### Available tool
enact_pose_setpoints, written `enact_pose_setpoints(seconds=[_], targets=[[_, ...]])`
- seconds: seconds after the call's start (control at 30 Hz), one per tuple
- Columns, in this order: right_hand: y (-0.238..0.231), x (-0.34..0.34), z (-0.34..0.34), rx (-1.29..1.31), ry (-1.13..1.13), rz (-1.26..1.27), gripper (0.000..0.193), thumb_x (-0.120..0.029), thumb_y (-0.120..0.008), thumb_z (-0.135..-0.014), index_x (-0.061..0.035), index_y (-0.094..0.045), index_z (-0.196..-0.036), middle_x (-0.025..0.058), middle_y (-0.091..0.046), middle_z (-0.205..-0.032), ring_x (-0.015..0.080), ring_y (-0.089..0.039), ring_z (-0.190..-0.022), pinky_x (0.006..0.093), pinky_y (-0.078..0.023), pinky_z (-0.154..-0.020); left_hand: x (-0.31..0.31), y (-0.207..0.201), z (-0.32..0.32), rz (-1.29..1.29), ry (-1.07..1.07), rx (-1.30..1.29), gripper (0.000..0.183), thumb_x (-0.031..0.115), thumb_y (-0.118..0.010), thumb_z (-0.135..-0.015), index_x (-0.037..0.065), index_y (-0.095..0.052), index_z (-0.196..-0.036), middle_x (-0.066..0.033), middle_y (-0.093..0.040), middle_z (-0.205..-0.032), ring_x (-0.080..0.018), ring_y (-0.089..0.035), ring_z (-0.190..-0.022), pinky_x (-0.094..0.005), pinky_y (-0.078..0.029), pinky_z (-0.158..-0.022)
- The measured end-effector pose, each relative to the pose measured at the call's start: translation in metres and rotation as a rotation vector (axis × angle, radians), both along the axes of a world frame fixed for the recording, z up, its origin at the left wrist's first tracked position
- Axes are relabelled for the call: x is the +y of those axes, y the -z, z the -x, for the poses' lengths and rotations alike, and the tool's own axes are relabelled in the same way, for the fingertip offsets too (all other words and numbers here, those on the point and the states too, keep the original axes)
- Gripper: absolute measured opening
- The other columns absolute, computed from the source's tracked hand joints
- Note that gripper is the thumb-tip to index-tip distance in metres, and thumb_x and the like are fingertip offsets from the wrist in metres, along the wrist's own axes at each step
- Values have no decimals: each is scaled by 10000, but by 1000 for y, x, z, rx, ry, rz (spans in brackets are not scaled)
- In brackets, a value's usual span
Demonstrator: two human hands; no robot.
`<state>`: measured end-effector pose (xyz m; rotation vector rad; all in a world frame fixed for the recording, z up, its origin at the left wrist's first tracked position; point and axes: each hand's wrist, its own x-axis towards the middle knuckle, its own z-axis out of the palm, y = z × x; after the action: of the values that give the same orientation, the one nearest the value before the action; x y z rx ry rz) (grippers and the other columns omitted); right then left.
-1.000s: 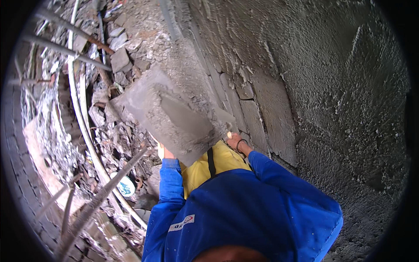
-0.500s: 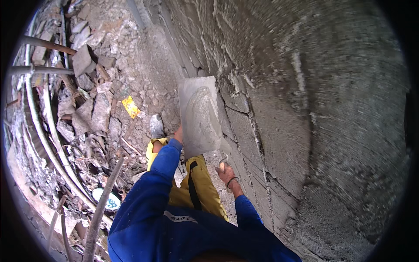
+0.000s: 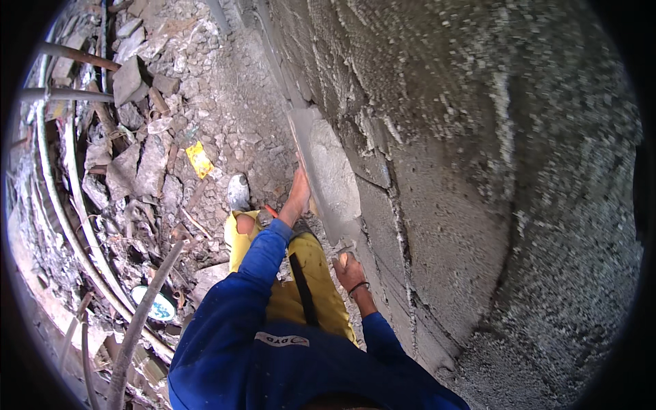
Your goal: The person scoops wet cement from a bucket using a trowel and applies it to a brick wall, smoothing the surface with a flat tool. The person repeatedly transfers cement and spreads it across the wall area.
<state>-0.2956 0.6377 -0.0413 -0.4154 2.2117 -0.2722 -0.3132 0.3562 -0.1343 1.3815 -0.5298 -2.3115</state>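
My left hand (image 3: pixel 298 193) holds a flat grey plasterer's hawk (image 3: pixel 302 128) from its back side; its fingers are partly hidden behind the board. The hawk is tilted steeply, its loaded face toward the wall. A thick mound of wet mortar (image 3: pixel 335 171) lies on that face, close against the wall (image 3: pixel 437 212). Lower down, my right hand (image 3: pixel 350 272) is closed round the light orange handle of a trowel (image 3: pixel 344 258). The trowel's blade is at the hawk's near end, mostly lost against the grey mortar, so I cannot tell whether they touch.
Rough, partly plastered wall with dark cracks fills the right side. Broken rubble (image 3: pixel 130 171) covers the ground at left, with long pale pipes (image 3: pixel 78 198), a leaning pole (image 3: pixel 147 321), a yellow wrapper (image 3: pixel 199 159) and a round white lid-like thing (image 3: pixel 154 303). My shoe (image 3: pixel 238 191) stands on the rubble.
The hawk has tipped from nearly face-up to steeply tilted toward the wall, showing more of my left hand behind it. My right hand with the trowel has shifted slightly left.
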Motion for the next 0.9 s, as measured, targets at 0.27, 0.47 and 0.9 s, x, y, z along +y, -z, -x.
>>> enact_pose_setpoints(seconds=[0.27, 0.47, 0.9], targets=[[-142, -49, 15, -46, 89, 173, 404, -362, -696, -888, 22, -586, -948, 250, -646, -798, 392, -654, -725, 463, -491, -658, -49, -156, 7, 408, 228, -4, 646, 583, -410, -1022, 11, -601, -792, 21, -471, -649, -90, -430, -612, -311, -383, -542], [-231, -55, 15, -49, 193, 358, 241, -211, -729, -898, -47, -567, -828, -22, -502, -666, 77, -430, -621, 295, -398, -538, -72, -316, 24, 288, 154, 168, 564, 566, -527, -983, 78, -559, -701, 23, -468, -537, -73, -440, -435, -278, -401, -401], [-446, -118, 12, 10, 241, 506, 248, -177, -722, -875, -40, -515, -858, 23, -486, -701, 115, -454, -665, 314, -435, -614, -145, -594, 28, 624, 218, 694, 558, 542, -578, -959, 58, -592, -681, -45, -538, -512, -163, -550, -395, -304, -516, -427]])
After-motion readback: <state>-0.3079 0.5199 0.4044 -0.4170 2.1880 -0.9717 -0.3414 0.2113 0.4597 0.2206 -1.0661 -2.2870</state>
